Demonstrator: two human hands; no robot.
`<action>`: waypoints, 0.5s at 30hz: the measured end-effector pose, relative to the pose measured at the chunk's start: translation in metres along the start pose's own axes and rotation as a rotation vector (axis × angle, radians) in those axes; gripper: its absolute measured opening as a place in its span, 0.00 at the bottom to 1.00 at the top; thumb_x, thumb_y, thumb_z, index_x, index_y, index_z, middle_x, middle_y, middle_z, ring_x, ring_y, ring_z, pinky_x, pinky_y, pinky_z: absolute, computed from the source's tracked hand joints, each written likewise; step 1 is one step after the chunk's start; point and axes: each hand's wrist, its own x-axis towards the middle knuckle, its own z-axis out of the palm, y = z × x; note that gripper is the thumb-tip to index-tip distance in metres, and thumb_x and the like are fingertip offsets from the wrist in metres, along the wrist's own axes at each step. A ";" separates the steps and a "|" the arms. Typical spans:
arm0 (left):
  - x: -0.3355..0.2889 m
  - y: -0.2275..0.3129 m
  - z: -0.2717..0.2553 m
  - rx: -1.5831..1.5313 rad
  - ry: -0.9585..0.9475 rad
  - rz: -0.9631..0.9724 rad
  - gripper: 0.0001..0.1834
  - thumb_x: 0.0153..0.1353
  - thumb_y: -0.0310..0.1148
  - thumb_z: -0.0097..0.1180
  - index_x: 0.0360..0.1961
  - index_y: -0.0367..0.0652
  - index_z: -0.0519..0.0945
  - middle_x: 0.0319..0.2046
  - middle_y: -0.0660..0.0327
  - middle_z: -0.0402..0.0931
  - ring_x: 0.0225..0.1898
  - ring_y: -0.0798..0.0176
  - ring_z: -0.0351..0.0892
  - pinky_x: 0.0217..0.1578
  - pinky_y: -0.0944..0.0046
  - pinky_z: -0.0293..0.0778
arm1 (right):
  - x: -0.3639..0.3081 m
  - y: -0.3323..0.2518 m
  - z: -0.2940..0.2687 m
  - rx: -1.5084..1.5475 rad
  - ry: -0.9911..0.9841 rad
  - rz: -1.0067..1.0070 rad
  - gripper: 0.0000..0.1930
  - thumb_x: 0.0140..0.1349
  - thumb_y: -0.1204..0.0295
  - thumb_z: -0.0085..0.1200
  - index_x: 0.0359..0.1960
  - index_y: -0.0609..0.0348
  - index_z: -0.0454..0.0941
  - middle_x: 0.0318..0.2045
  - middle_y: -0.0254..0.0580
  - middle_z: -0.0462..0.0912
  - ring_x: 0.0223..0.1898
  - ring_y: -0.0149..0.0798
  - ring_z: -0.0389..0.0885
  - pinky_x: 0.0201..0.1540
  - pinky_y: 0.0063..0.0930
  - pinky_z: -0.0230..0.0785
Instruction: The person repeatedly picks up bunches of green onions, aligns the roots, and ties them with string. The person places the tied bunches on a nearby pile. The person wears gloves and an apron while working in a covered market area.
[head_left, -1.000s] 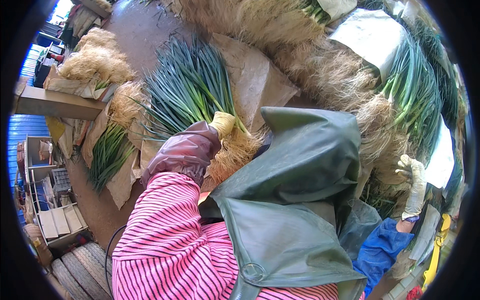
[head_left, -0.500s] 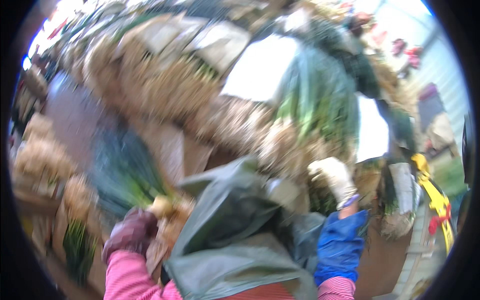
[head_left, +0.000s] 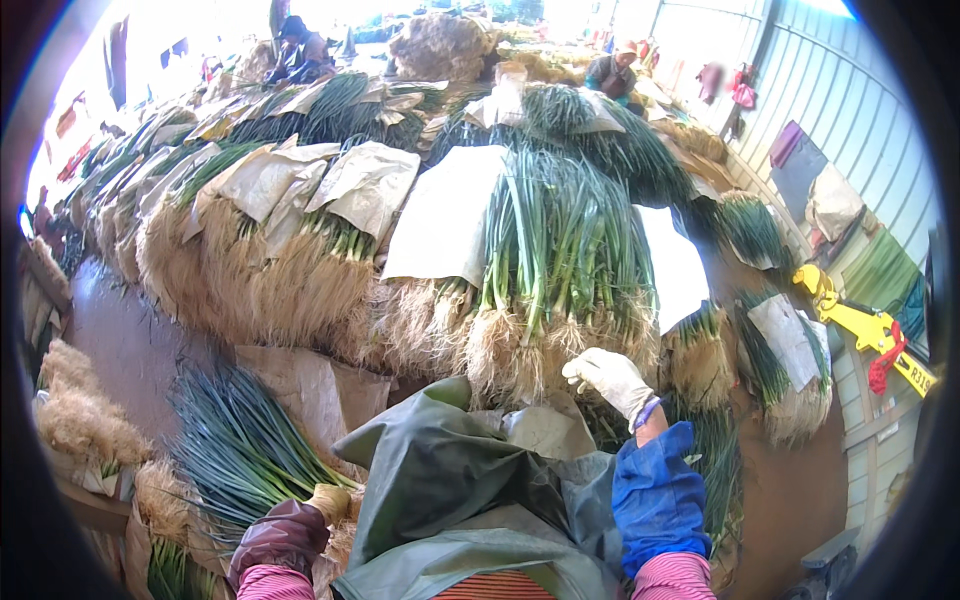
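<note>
At the lower left, my left hand (head_left: 330,503), in a yellowish glove under a maroon sleeve cover, is closed around the stem end of a bunch of green onions (head_left: 240,440). The leaves fan out to the upper left, while the roots are partly hidden beneath the hand and a dark green apron (head_left: 450,490). My right hand (head_left: 612,382), white-gloved above a blue sleeve cover, hovers by the hairy roots of a large heap of green onions (head_left: 565,240). Its fingers point left, loosely bent, and I see nothing in them.
Pale paper sheets (head_left: 447,215) lie among rows of bundled onions stretching back. Root bundles (head_left: 90,405) stack at left. On the right are a yellow metal arm (head_left: 865,335) with a red cloth and a ribbed wall (head_left: 840,110). Two other people (head_left: 612,75) (head_left: 300,52) sit far back.
The view has steadied from a blur and swung, so more of the far rows shows. My right hand sits further left against the roots; my left hand keeps hold of the bunch.
</note>
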 end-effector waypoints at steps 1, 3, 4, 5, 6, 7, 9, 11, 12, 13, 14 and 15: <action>0.000 0.001 0.002 -0.015 0.041 0.019 0.20 0.53 0.51 0.58 0.42 0.51 0.85 0.36 0.55 0.85 0.39 0.50 0.85 0.31 0.49 0.77 | 0.001 0.003 -0.001 -0.027 -0.002 0.000 0.13 0.63 0.61 0.49 0.35 0.54 0.83 0.32 0.37 0.84 0.31 0.34 0.83 0.39 0.28 0.73; -0.009 0.012 -0.016 -0.023 0.028 -0.002 0.16 0.50 0.40 0.62 0.40 0.48 0.87 0.39 0.57 0.85 0.43 0.54 0.85 0.36 0.52 0.78 | 0.000 0.007 -0.003 -0.097 0.000 -0.053 0.14 0.64 0.60 0.48 0.35 0.53 0.83 0.32 0.37 0.84 0.33 0.36 0.83 0.41 0.29 0.72; -0.001 0.009 -0.010 -0.026 0.022 -0.001 0.17 0.51 0.43 0.62 0.41 0.48 0.87 0.40 0.57 0.85 0.44 0.54 0.85 0.37 0.52 0.78 | -0.001 0.008 -0.005 -0.133 0.001 -0.079 0.14 0.64 0.59 0.48 0.35 0.52 0.83 0.33 0.37 0.84 0.34 0.37 0.83 0.42 0.29 0.72; 0.002 0.006 -0.011 -0.078 -0.035 -0.017 0.19 0.51 0.46 0.62 0.42 0.48 0.87 0.41 0.57 0.85 0.44 0.54 0.85 0.37 0.52 0.78 | -0.002 0.009 -0.006 -0.221 -0.008 -0.102 0.15 0.64 0.57 0.46 0.34 0.51 0.82 0.33 0.37 0.84 0.38 0.40 0.83 0.44 0.31 0.71; 0.005 0.002 -0.014 -0.130 -0.093 -0.034 0.21 0.51 0.48 0.62 0.42 0.48 0.87 0.41 0.57 0.85 0.44 0.54 0.84 0.38 0.52 0.78 | -0.003 0.009 -0.007 -0.235 -0.003 -0.086 0.15 0.64 0.56 0.46 0.34 0.51 0.82 0.33 0.37 0.84 0.38 0.41 0.82 0.44 0.32 0.71; 0.008 -0.002 -0.015 -0.183 -0.150 -0.051 0.22 0.51 0.50 0.62 0.43 0.48 0.87 0.42 0.57 0.85 0.45 0.54 0.84 0.38 0.53 0.78 | -0.002 0.008 -0.008 -0.248 0.001 -0.070 0.15 0.64 0.56 0.46 0.34 0.50 0.82 0.33 0.37 0.84 0.39 0.42 0.82 0.45 0.32 0.71; 0.019 -0.012 0.009 -0.251 -0.207 -0.173 0.25 0.50 0.54 0.62 0.44 0.48 0.86 0.43 0.58 0.84 0.45 0.54 0.84 0.39 0.54 0.78 | -0.001 0.007 -0.007 -0.291 0.009 -0.078 0.16 0.64 0.55 0.46 0.34 0.51 0.82 0.33 0.37 0.84 0.40 0.44 0.82 0.45 0.34 0.71; 0.024 -0.014 0.019 -0.307 -0.272 -0.249 0.27 0.48 0.56 0.63 0.44 0.49 0.86 0.42 0.58 0.84 0.45 0.56 0.84 0.39 0.55 0.78 | -0.001 0.002 -0.008 -0.292 0.015 -0.059 0.15 0.64 0.56 0.46 0.34 0.50 0.82 0.33 0.38 0.84 0.40 0.45 0.81 0.44 0.35 0.71; 0.017 -0.005 0.004 -0.266 -0.248 -0.213 0.27 0.49 0.56 0.62 0.44 0.49 0.86 0.42 0.58 0.84 0.46 0.56 0.84 0.40 0.55 0.78 | -0.006 0.004 -0.012 -0.296 0.028 -0.037 0.15 0.64 0.56 0.46 0.34 0.50 0.81 0.33 0.38 0.84 0.40 0.46 0.81 0.44 0.35 0.71; 0.003 0.007 -0.022 -0.221 -0.220 -0.179 0.26 0.50 0.55 0.61 0.45 0.50 0.86 0.43 0.58 0.84 0.46 0.55 0.84 0.40 0.54 0.78 | -0.010 0.012 -0.016 -0.289 0.047 -0.041 0.14 0.64 0.57 0.46 0.34 0.50 0.81 0.34 0.37 0.84 0.39 0.45 0.81 0.44 0.34 0.71; -0.015 0.009 -0.033 -0.192 -0.198 -0.174 0.26 0.51 0.55 0.61 0.45 0.51 0.86 0.43 0.58 0.84 0.46 0.55 0.84 0.41 0.54 0.78 | -0.005 0.019 -0.016 -0.360 0.054 -0.176 0.13 0.64 0.59 0.47 0.35 0.51 0.82 0.34 0.37 0.84 0.39 0.42 0.82 0.44 0.31 0.72; -0.013 0.001 -0.021 -0.264 -0.176 -0.195 0.25 0.52 0.54 0.59 0.45 0.51 0.86 0.43 0.57 0.84 0.47 0.54 0.84 0.41 0.54 0.78 | 0.001 0.025 -0.019 -0.430 0.062 -0.313 0.12 0.64 0.61 0.48 0.36 0.52 0.83 0.34 0.37 0.84 0.38 0.38 0.82 0.44 0.29 0.72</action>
